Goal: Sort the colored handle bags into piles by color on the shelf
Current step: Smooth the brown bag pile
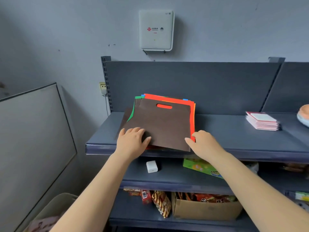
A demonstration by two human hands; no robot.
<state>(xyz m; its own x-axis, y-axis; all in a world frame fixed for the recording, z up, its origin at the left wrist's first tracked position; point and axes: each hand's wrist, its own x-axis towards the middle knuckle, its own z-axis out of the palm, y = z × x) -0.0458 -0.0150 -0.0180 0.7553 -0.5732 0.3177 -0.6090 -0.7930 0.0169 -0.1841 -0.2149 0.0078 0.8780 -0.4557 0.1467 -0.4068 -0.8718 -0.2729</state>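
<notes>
My left hand (132,139) lies flat on the brown bag (160,124), fingers (133,131) straight and released, pressing its near left corner. My right hand (203,142) is at the bag's near right corner, fingers loosely curled against the edge of the stack with the thumb reaching toward the brown bag; I cannot tell whether it is pinching anything. The brown bag tops a stack of bags (192,114) on the top shelf (234,139), red showing through its handle slot and along its right side, with green and blue edges peeking out at the back left. Further right on the same shelf sits a pile of pink booklets (262,122). One shelf down there is a white charger (151,166) and a green box (199,167); below that, a cardboard box (205,210) beside snack packets (161,203).
</notes>
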